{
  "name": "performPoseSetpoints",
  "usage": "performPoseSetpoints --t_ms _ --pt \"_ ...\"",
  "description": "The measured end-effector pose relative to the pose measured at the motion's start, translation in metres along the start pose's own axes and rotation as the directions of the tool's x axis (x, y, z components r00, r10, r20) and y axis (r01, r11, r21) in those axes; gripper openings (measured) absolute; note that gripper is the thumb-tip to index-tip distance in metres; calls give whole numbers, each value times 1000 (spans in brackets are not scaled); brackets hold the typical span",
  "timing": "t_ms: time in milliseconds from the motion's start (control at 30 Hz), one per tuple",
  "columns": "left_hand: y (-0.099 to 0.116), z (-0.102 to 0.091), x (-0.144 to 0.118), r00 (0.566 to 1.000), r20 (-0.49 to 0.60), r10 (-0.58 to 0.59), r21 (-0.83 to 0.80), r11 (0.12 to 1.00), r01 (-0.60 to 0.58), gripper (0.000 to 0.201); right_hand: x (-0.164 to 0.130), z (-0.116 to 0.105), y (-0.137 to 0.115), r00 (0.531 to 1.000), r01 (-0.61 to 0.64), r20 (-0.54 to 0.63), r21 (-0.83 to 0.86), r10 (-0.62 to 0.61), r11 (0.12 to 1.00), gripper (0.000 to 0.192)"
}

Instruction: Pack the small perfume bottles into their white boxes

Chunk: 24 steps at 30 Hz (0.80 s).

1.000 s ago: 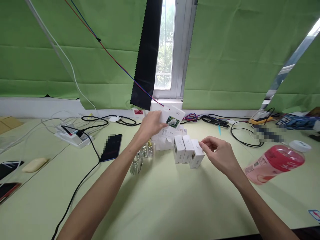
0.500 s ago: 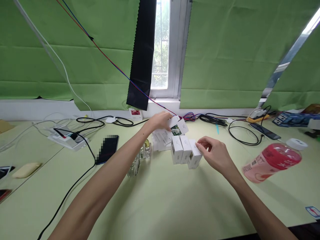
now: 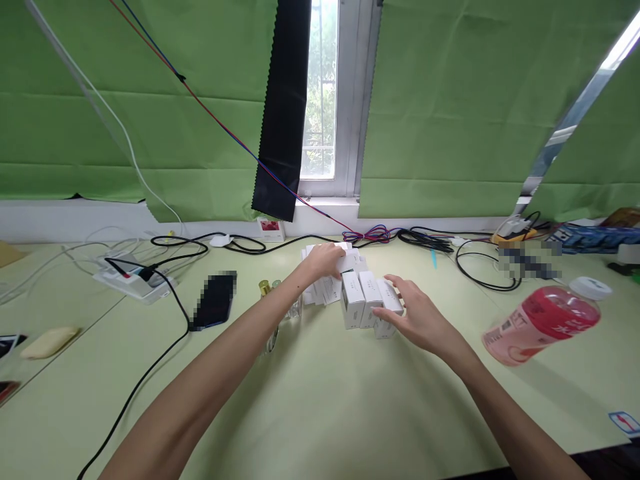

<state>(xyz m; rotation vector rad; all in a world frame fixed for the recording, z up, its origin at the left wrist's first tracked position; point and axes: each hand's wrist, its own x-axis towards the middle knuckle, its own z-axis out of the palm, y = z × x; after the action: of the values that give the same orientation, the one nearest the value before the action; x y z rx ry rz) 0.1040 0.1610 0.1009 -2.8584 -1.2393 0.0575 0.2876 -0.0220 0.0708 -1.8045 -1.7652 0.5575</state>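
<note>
A: Item one, hidden or unclear?

B: The left hand [image 3: 324, 261] lies over a white box [image 3: 347, 264] toward the far edge of the table [image 3: 320, 400], at mid-width. Fingers are curled down on the box; whether they grip it or only rest on it cannot be told. A stack of white cards or boxes [image 3: 320, 290] sits just under that hand, partly covered. A dark phone [image 3: 214, 301] left of centre is blurred out, as is an object [image 3: 529, 261] at the far right.

A: Right hand?

B: The right hand [image 3: 415, 317] has its fingers spread flat, touching the rightmost of three upright white boxes [image 3: 370, 307], which stand side by side and touching. It holds nothing.

A: Containers?

B: Small glass bottles [image 3: 280, 303] with a gold cap stand beside the left forearm, which partly hides them; contents not readable. A pink bottle [image 3: 543, 323] with a white cap lies tilted near the right edge; it looks filled with red.

A: Other entries?

B: A white power strip [image 3: 133, 283] with black cables toward the far left; a pale bar [image 3: 49, 341] near the left edge.
</note>
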Motion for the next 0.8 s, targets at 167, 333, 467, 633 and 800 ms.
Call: performPoseSetpoints --t_ms 167,333,467,633,800 --pt "3 8 -1 999 -7 -31 34 999 31 31 -1 0 1 993 76 91 -41 -72 996 67" --pt "4 11 -8 998 -36 -42 -2 999 42 34 -3 -1 -4 990 56 130 -31 -52 998 60" --pt "7 5 -17 998 -67 2 -56 998 -5 45 -5 -3 -9 988 32 155 -51 -23 998 58" --pt "19 -10 -36 989 -141 53 -102 992 -68 49 -6 -4 -11 989 16 150 -116 2 993 58" --pt "41 -19 -60 982 -188 19 -150 988 -48 31 -5 -3 -10 993 -15 115 -210 40 977 63"
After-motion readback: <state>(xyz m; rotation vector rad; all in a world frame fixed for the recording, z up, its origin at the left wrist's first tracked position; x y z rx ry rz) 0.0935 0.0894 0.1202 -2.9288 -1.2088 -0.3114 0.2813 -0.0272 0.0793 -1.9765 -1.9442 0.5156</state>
